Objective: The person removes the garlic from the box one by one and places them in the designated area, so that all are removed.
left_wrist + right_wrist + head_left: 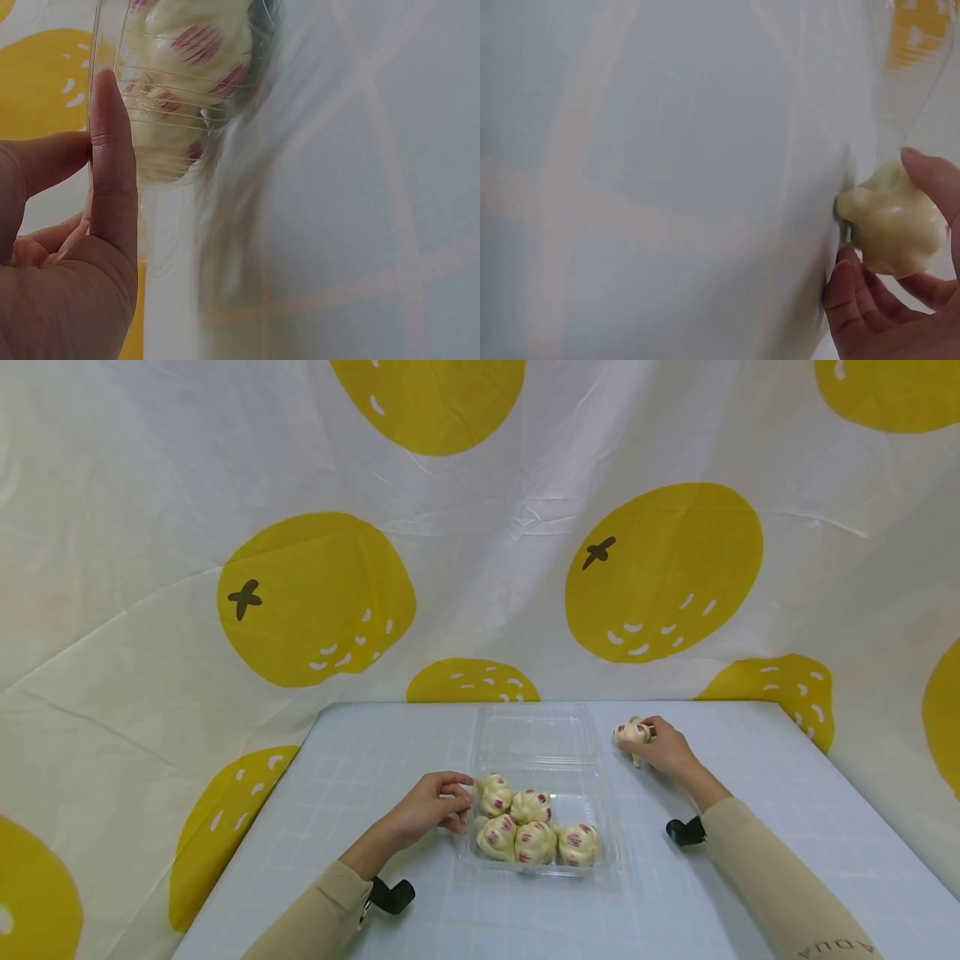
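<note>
A clear plastic clamshell box (617, 852) stands unfolded on the table, its lid (536, 735) lying flat toward the back. Several cream garlic bulbs with purple streaks sit inside, among them a front-right bulb (578, 844). At the box's left side, my left hand (431, 810) pinches the rim (105, 45) between thumb and index finger. To the right of the lid, my right hand (663, 750) holds another garlic bulb (896, 221), fingers and thumb around it, low over the table. Part of that bulb is hidden by the hand.
A pale blue checked cloth (375, 739) covers the table. Behind it hangs a white curtain (480, 568) printed with yellow fruit. Black wrist cameras protrude below both cuffs, the left one (393, 896) near the box's front-left side.
</note>
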